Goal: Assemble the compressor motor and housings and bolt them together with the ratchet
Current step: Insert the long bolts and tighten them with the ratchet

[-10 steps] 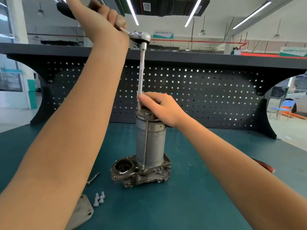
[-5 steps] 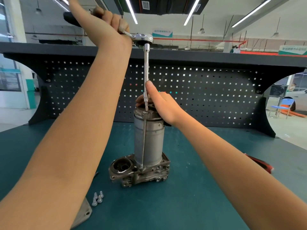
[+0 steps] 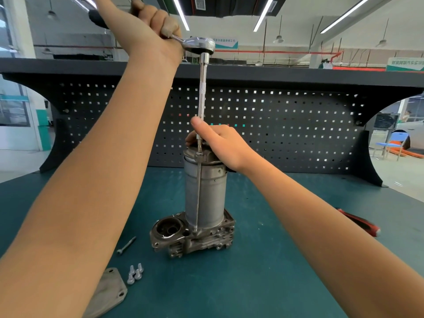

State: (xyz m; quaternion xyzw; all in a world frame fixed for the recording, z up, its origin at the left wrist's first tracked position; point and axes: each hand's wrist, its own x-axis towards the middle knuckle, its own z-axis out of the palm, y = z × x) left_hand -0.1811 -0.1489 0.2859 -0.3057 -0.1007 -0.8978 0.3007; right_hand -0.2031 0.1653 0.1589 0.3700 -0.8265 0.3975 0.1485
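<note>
The grey cylindrical compressor motor (image 3: 205,193) stands upright on its cast metal housing (image 3: 195,239) in the middle of the green table. A chrome ratchet (image 3: 199,44) with a long extension (image 3: 202,92) stands vertically over a long bolt (image 3: 197,191) that runs down the motor's left side. My left hand (image 3: 149,26) grips the ratchet's black handle high up. My right hand (image 3: 218,143) rests on the motor's top cap, with thumb and fingers pinching the lower end of the extension.
One loose long bolt (image 3: 126,245) lies left of the housing. Several short bolts (image 3: 135,274) and a flat metal cover plate (image 3: 107,292) lie near the front left. A red-handled tool (image 3: 358,222) lies at the right. A black pegboard (image 3: 275,125) closes the table's back.
My left hand has swung the ratchet handle, so the ratchet head sits a little further right. My right thumb has shifted up along the extension while the hand stays on the motor's top.
</note>
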